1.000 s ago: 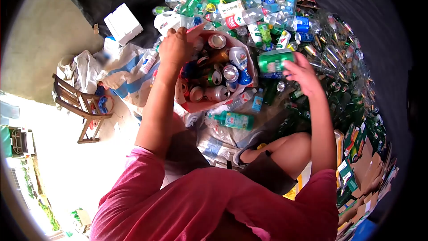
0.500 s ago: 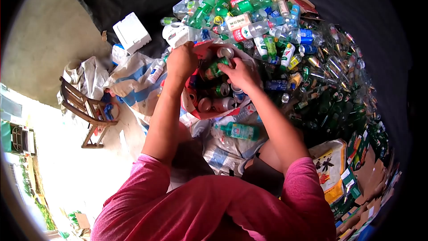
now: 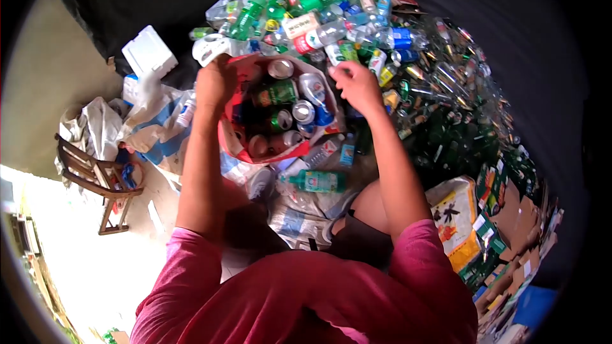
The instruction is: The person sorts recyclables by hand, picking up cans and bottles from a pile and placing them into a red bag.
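A red and white bag (image 3: pixel 231 129) stands with its mouth up in front of me, with several drink cans inside. Among them are a green can (image 3: pixel 278 93), a silver can (image 3: pixel 303 111) and a pale can (image 3: pixel 312 88). My left hand (image 3: pixel 217 83) is closed on the bag's upper left rim. At the upper right edge of the bag is my right hand (image 3: pixel 358 86), thumb and forefinger pinched together on the rim; the exact contact is small and hard to see. A green-tinted plastic bottle (image 3: pixel 315 181) lies below the bag, near my legs.
A large heap of plastic bottles (image 3: pixel 331 32) rises behind the bag, with glass bottles (image 3: pixel 459 121) spreading to the right. Left are a wooden chair (image 3: pixel 95 175), a white foam box (image 3: pixel 148 52) and crumpled sacks (image 3: pixel 102 129). Flattened cardboard (image 3: pixel 510 229) lies at right.
My right hand has left the green can inside the bag and moved to the bag's right edge. The mouth now shows more cans. The whole view has shifted somewhat.
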A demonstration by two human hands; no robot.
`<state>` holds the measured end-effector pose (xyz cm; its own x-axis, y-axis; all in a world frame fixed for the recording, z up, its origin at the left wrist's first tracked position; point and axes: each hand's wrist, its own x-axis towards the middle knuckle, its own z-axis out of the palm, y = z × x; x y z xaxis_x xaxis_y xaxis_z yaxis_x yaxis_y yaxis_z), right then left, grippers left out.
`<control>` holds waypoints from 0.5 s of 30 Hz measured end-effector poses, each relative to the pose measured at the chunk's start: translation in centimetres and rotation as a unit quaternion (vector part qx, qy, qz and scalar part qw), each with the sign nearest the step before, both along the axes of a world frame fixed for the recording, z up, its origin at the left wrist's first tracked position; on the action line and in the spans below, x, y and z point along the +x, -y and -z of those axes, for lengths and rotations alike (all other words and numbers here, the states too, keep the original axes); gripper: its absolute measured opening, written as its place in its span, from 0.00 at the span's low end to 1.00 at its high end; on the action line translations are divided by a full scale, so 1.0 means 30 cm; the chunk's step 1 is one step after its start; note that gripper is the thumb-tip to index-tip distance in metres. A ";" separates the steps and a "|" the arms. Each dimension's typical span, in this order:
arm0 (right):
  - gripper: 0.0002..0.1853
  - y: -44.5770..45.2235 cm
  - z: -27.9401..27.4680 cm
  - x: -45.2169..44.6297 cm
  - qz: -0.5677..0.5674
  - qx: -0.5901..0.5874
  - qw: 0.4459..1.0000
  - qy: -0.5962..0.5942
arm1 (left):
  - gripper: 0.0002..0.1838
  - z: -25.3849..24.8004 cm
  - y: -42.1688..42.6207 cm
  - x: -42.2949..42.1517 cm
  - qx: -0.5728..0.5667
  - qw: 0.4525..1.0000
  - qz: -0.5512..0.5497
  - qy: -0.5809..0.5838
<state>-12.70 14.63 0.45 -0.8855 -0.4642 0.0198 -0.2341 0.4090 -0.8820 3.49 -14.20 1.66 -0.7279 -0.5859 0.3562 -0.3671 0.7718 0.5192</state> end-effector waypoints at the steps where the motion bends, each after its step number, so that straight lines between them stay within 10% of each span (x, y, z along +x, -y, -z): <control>1: 0.17 -0.072 -0.014 -0.040 0.036 -0.029 0.999 0.018 | 0.14 -0.001 0.003 -0.003 -0.006 1.000 0.009 0.001; 15: 0.15 -0.905 0.483 -0.413 0.186 0.072 0.927 0.317 | 0.16 0.040 0.004 -0.091 -0.030 0.999 0.013 0.003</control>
<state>-25.09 41.76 -14.03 -0.7971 -0.0817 -0.5983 0.4938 0.4821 -0.7237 0.77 -14.32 0.47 -0.7453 -0.5441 0.3854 -0.3486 0.8107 0.4704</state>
